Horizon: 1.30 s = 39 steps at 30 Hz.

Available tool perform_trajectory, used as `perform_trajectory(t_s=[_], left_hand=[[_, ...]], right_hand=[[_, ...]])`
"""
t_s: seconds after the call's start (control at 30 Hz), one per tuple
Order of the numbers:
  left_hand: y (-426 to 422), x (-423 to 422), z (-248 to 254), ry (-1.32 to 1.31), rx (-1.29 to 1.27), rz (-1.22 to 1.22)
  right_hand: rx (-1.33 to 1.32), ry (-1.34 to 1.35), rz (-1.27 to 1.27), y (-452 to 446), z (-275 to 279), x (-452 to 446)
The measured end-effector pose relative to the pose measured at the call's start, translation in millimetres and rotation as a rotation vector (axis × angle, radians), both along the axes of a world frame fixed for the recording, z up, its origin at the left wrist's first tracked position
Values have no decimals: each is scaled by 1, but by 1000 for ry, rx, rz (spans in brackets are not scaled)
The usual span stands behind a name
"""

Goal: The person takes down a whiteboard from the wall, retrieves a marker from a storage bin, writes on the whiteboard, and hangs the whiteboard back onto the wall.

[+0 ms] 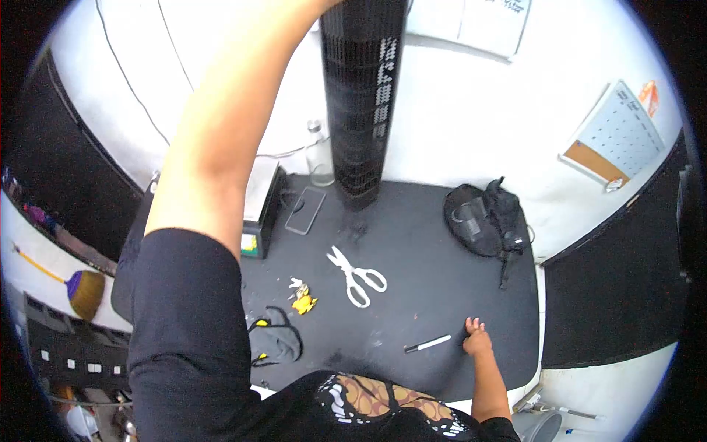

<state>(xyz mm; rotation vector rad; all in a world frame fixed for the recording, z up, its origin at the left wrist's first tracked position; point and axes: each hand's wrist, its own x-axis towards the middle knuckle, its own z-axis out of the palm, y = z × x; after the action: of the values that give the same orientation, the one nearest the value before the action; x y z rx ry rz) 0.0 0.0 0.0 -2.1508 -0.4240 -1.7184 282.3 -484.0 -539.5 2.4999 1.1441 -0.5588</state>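
My left arm [213,140] is raised across the left of the view. Its hand lies beyond the top edge, beside a tall black column [361,96] with a ridged surface and white markings, which stands upright on the dark table [420,258]. My right hand [477,337] rests on the table near its right front edge, fingers apart and holding nothing. A black-and-white marker pen [428,344] lies just left of that hand, not touching it. White-handled scissors [357,278] lie mid-table with their blades slightly apart.
Behind the left arm are a scale-like device [259,206], a phone [305,211] and a clear bottle [319,158]. Small yellow items [303,300] and a grey pouch [275,340] lie front left. A black bag [486,219] sits back right.
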Motion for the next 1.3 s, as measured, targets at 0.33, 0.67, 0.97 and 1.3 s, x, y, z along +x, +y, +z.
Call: perform_trajectory(t_s=[0.33,0.67,0.97,1.3], left_hand=[[-50,15,1,-15,-95,358],[-55,4,-19,-61,74,624],[-70,-36,-33,-147,126,516],[-77,-51,-42,-179,130,480]], right_hand=[[803,301,572,196,166,79],[1329,1495,14,451,407,27],[1636,2218,12,505,418,2],[1906,2204,160,478,443,-18]])
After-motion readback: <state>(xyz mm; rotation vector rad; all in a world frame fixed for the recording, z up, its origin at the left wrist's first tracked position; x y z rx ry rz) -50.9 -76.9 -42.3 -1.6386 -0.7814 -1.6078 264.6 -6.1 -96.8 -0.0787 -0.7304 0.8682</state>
